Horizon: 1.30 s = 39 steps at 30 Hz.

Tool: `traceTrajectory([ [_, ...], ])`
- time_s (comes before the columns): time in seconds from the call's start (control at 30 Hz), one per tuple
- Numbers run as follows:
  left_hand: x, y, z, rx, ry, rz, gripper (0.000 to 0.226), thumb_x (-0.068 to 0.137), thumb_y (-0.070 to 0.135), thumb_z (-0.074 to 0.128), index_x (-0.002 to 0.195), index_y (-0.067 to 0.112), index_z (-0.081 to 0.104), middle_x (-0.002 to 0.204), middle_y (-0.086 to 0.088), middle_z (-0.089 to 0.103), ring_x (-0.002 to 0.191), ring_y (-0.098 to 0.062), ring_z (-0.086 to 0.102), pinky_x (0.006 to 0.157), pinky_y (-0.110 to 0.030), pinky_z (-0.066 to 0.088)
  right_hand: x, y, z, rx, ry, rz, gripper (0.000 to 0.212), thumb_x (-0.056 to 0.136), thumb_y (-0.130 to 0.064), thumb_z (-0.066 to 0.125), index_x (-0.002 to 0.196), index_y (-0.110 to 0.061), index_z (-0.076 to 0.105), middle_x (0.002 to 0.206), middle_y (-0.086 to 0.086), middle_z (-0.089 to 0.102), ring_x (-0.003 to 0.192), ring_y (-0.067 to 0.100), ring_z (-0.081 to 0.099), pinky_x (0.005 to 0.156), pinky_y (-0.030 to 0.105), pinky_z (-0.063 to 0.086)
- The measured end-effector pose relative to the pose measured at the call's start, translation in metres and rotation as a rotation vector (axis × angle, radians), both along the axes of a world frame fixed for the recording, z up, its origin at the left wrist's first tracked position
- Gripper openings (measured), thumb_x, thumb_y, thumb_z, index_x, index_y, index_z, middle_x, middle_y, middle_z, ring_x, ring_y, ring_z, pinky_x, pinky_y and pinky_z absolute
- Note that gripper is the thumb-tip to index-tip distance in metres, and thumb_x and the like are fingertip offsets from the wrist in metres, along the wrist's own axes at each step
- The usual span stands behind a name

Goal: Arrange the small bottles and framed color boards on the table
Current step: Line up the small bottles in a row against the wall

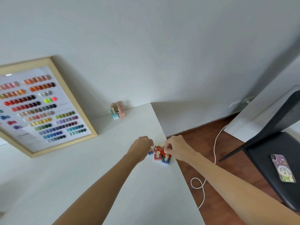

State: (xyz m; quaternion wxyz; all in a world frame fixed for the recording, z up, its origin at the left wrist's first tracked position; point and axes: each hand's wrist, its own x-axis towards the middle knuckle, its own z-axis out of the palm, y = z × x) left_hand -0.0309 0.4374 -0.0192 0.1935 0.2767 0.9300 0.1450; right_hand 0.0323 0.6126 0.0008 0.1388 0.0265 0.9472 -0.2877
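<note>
Near the right edge of the white surface (113, 159), the left hand (141, 147) and right hand (174, 147) are closing fingers on gold-capped square red and blue small bottles (159, 154); squeezing them gently inward should tighten the cluster without tipping any.

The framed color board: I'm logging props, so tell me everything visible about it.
The framed color board is a large rectangle with a light, wood-looking frame around a white sheet carrying rows of glossy color swatches, from pinks and reds to greens and blues, with small print. It rests on the white table at far left, apparently leaning against the wall, cut off by the picture edge. Neither hand touches it.
</note>
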Motion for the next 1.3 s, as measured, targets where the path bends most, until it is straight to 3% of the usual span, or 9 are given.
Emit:
traceTrajectory([
  [0.17, 0.007, -0.004, -0.001, -0.01, 0.003, 0.036, 0.023, 0.091, 0.013, 0.056, 0.111, 0.015, 0.068, 0.109, -0.006, 0.065, 0.096, -0.025, 0.063, 0.081, -0.032, 0.053, -0.002, -0.002, -0.004, 0.042, 0.066, -0.007, 0.015, 0.088, -0.004, 0.058, 0.099, -0.004, 0.068, 0.098, 0.013, 0.071, 0.09, 0.023, 0.064, 0.082, 0.035, 0.055],
  [0.33, 0.021, -0.012, -0.002, 0.016, -0.008, 0.089, 0.02, 0.09, 0.022, 0.06, 0.108, 0.014, 0.067, 0.106, -0.006, 0.065, 0.096, -0.025, 0.062, 0.078, -0.029, 0.048, -0.003, -0.001, -0.005, 0.025, 0.065, 0.03, 0.03, 0.089, -0.004, 0.06, 0.117, -0.014, 0.059, 0.099, 0.009, 0.069, 0.089, 0.02, 0.066, 0.083, 0.032, 0.057],
  [0.53, 0.041, -0.023, -0.005, 0.059, -0.05, 0.152, 0.019, 0.09, 0.026, 0.06, 0.102, 0.012, 0.065, 0.102, -0.006, 0.062, 0.092, -0.025, 0.061, 0.081, -0.033, 0.051, -0.012, -0.005, -0.002, 0.047, 0.048, 0.101, 0.026, 0.086, -0.016, 0.067, 0.112, -0.018, 0.065, 0.105, 0.008, 0.071, 0.09, 0.021, 0.066, 0.083, 0.036, 0.057],
  [0.7, 0.058, -0.024, -0.008, 0.099, -0.095, 0.164, 0.017, 0.089, 0.026, 0.06, 0.097, 0.012, 0.065, 0.099, -0.004, 0.061, 0.088, -0.022, 0.06, 0.075, -0.027, 0.047, -0.016, -0.008, -0.001, 0.06, 0.044, 0.144, 0.021, 0.087, -0.017, 0.066, 0.107, -0.012, 0.068, 0.106, 0.01, 0.07, 0.091, 0.022, 0.065, 0.082, 0.032, 0.052],
  [0.83, 0.074, -0.013, -0.01, 0.12, -0.126, 0.136, 0.015, 0.087, 0.026, 0.06, 0.092, 0.012, 0.062, 0.096, -0.004, 0.06, 0.085, -0.024, 0.059, 0.074, -0.032, 0.049, -0.018, -0.006, 0.0, 0.048, 0.033, 0.144, 0.021, 0.088, -0.017, 0.065, 0.107, -0.009, 0.068, 0.104, 0.011, 0.07, 0.088, 0.02, 0.062, 0.075, 0.025, 0.046],
  [1.03, 0.083, 0.007, -0.011, 0.177, -0.103, 0.095, 0.026, 0.088, 0.018, 0.056, 0.114, 0.019, 0.048, 0.105, -0.003, 0.061, 0.086, -0.025, 0.061, 0.075, -0.037, 0.053, -0.02, -0.001, 0.003, -0.001, 0.0, 0.128, 0.018, 0.083, -0.016, 0.07, 0.1, -0.01, 0.071, 0.098, 0.01, 0.071, 0.085, 0.019, 0.061, 0.073, 0.024, 0.045],
  [1.17, 0.085, 0.021, -0.012, 0.141, -0.041, 0.056, 0.05, 0.09, 0.014, 0.053, 0.135, 0.026, 0.035, 0.112, -0.005, 0.061, 0.09, -0.029, 0.063, 0.075, -0.034, 0.051, -0.02, 0.004, 0.004, -0.027, -0.013, 0.116, 0.018, 0.081, -0.013, 0.072, 0.099, -0.009, 0.072, 0.094, 0.01, 0.071, 0.078, 0.016, 0.059, 0.067, 0.02, 0.041],
  [1.3, 0.084, 0.032, -0.011, 0.135, -0.004, 0.031, 0.044, 0.092, 0.014, 0.05, 0.135, 0.022, 0.041, 0.116, -0.006, 0.059, 0.09, -0.03, 0.063, 0.072, -0.033, 0.05, -0.02, 0.006, 0.005, -0.039, -0.008, 0.108, 0.018, 0.081, -0.013, 0.072, 0.098, -0.008, 0.073, 0.092, 0.01, 0.071, 0.081, 0.019, 0.063, 0.068, 0.023, 0.045],
])
